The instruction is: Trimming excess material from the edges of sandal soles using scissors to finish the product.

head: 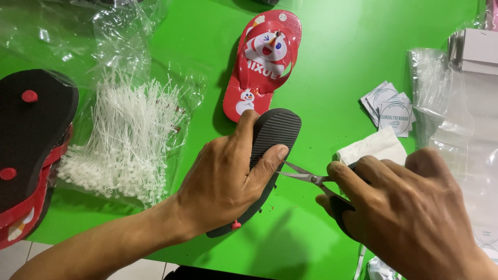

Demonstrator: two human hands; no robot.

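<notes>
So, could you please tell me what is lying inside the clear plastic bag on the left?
The clear plastic bag holds a heap of white plastic ties, spread loosely. Whatever lies beneath the heap is covered. The left hand holds an upturned black-soled sandal beside it.

Bare green table (358, 52) gives you passage between the red sandal (264, 65) and tags (389, 106); ties (124, 140) and bags (451, 103) block either flank.

The left hand (223, 181) covers the middle of the upturned black-soled sandal (275, 129); the right hand (410, 212) hides the scissors' (306, 176) handles. The sandal stack (26, 150) is cut by the left edge, the clear bags (456, 103) by the right
</notes>
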